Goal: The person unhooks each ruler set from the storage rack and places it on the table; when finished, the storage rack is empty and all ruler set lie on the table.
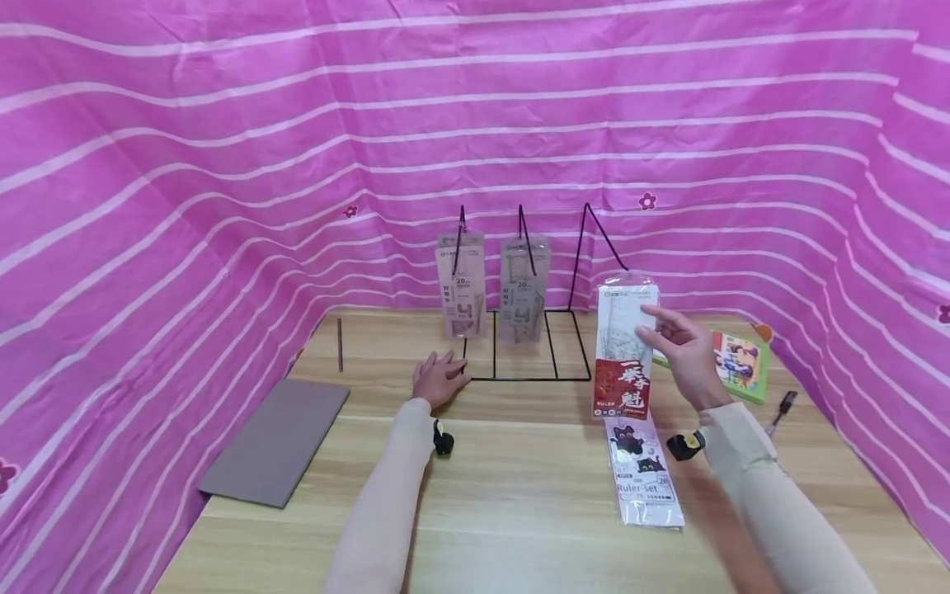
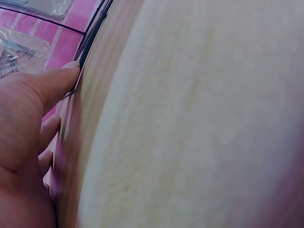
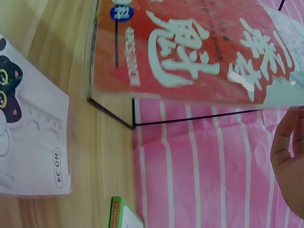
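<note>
1. The right hand [image 1: 686, 351] holds up a ruler pack [image 1: 625, 346] with a red bottom part. The pack stands upright in the air above the worktop [image 1: 519, 487].
2. The grip of the right hand is on the top right side of the pack. The fingers lie across the front of the pack and pinch it. Most of the pack hangs down to the left of the hand, with the red part below the fingers.
3. In the right wrist view the red part of the ruler pack [image 3: 190, 52] fills the top, and the edge of the right hand [image 3: 289, 161] shows at the far right.
4. A second pack with cats [image 1: 644, 478] on it lies flat on the worktop, right under the held pack. The held pack hides its top end, so I cannot tell if the two touch.
5. The left hand [image 1: 439, 378] rests flat on the worktop with its fingers spread out straight. It holds nothing. Its fingertips reach the front left corner of the black wire rack [image 1: 529, 363].
6. In the left wrist view the thumb [image 2: 52, 83] of the left hand [image 2: 23, 142] touches the black wire [image 2: 92, 35].
7. Two more packs hang on the rack's hooks: one on the left [image 1: 461, 285] and one in the middle [image 1: 524, 289]. The right hook [image 1: 594, 239] is bare.
8. A gray board [image 1: 278, 437] lies at the left of the worktop. A green book [image 1: 738, 367] lies at the right, behind the right hand.
9. Pink striped cloth [image 1: 223, 165] hangs all around.
</note>
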A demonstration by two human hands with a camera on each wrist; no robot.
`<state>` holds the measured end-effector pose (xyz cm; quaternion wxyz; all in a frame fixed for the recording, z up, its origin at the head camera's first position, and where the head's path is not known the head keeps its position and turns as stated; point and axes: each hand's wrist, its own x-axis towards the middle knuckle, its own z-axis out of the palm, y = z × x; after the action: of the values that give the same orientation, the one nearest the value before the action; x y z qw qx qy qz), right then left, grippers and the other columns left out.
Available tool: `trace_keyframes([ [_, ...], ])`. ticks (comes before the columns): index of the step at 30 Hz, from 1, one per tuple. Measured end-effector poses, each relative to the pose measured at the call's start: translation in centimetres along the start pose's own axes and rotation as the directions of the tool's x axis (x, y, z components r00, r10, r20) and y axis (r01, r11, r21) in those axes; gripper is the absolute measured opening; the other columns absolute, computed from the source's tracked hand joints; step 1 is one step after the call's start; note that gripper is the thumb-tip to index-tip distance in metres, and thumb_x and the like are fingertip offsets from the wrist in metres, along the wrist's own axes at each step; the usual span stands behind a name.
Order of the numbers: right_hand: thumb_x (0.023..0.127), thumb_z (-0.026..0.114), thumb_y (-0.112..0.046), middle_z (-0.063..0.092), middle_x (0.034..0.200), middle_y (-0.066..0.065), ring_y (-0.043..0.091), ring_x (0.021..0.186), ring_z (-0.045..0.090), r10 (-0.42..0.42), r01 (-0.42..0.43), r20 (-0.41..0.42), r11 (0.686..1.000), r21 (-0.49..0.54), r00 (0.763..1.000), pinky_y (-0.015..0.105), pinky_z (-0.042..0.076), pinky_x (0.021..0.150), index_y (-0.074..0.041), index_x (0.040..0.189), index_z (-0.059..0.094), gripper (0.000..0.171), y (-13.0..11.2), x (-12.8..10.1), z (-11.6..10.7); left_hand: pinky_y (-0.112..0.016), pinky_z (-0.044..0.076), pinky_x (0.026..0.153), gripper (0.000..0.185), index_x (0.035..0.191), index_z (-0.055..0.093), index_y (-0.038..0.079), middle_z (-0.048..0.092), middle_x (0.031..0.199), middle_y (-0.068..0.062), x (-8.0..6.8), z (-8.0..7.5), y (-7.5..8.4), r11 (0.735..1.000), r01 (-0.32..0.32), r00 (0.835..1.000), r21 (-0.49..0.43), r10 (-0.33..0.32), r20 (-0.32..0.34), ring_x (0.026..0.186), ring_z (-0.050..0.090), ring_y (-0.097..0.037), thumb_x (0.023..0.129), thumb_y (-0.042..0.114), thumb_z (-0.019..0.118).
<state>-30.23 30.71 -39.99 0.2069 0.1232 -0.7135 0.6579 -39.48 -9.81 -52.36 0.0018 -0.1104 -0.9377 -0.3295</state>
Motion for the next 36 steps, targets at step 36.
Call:
trace_keyframes([
  [36,0.084,0.074,-0.008,0.066,0.079,-0.003,0.012,0.071,0.058,0.673,-0.597,0.212,0.732,-0.33,0.708,0.026,0.051,0.064,0.001,0.132,0.061,0.05,5.5,-5.5,4.6,-0.059,0.002,0.124,0.048,0.141,0.06,0.019,0.038,0.16,-0.01,0.1,0.1,0.0,0.999,0.019,1.0,0.034,-0.019,-0.006,0.153,0.016,-0.041,0.097,0.039,0.064],
])
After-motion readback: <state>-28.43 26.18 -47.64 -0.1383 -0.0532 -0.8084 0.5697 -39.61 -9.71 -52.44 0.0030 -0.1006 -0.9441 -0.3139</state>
